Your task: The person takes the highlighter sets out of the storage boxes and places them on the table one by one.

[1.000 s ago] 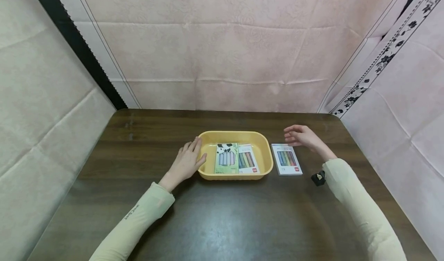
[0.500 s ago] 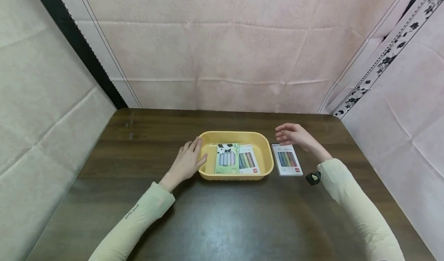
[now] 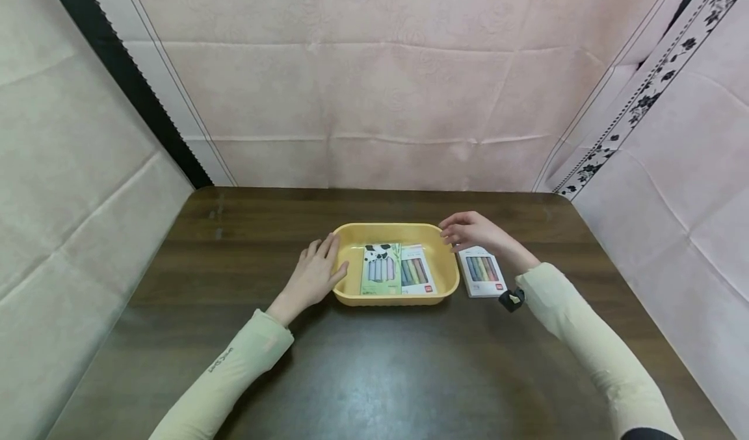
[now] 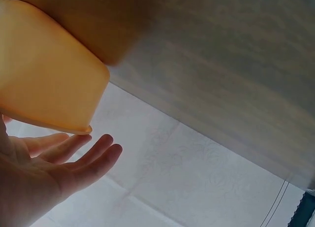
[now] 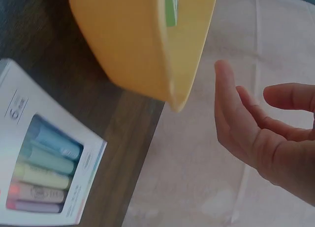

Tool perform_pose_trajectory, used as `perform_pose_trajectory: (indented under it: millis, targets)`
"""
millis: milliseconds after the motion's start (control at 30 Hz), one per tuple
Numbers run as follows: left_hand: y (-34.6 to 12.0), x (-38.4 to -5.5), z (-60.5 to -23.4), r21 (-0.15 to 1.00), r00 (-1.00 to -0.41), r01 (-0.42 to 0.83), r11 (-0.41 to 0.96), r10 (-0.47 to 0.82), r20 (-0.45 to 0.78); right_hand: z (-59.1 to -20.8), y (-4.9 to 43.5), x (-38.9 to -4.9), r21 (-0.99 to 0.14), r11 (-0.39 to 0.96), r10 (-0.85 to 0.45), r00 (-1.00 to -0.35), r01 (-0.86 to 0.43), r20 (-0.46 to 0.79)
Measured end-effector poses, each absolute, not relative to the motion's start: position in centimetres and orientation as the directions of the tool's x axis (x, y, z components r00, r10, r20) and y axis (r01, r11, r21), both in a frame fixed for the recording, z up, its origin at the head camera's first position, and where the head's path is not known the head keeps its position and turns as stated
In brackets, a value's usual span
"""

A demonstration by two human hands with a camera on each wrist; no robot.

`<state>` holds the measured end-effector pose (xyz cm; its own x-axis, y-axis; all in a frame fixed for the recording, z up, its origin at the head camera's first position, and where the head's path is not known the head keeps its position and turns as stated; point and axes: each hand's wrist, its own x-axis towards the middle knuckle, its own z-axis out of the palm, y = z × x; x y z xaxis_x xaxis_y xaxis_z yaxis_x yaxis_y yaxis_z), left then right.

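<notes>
On the dark table stands a yellow plastic tray [image 3: 398,301]. Inside it lie a green box with a panda picture [image 3: 374,287] and a white box of colored pens [image 3: 420,288], whose left side the green box seems to cover. My left hand [image 3: 310,274] rests on the tray's left rim, fingers extended; in the left wrist view they lie along its edge. My right hand [image 3: 476,232] hovers by the tray's back right corner, holding nothing, fingers loosely bent. The right wrist view shows a gap between that hand and the rim. Another white pen box [image 3: 483,276] lies right of the tray.
A brown wooden table [image 3: 386,375] carries everything. Pale patterned cloth [image 3: 374,102] hangs behind it and along both sides. A small black device [image 3: 512,299] sits at the right wrist, near the white box on the table.
My right hand has moved left from above the white box on the table to the tray's right rim. My left hand and the boxes have stayed in place.
</notes>
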<state>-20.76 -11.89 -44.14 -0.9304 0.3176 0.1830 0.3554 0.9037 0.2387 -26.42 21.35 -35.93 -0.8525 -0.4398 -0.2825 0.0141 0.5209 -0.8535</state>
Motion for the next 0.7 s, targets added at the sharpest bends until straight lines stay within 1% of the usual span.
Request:
perform_pose_trajectory:
  millis: [467,700]
  targets:
    - [-12.0,-20.7,-44.0,0.227,-0.93,0.354,0.907,0.315,0.19,-35.6,18.9,-26.3,-0.844,0.512,-0.483,-0.758,0.162,-0.438]
    - [-11.9,-20.7,-44.2,0.226,-0.925,0.366,0.903,0.326,0.198,-36.0,18.3,-26.5,-0.831,0.526,-0.511,-0.714,0.18,-0.478]
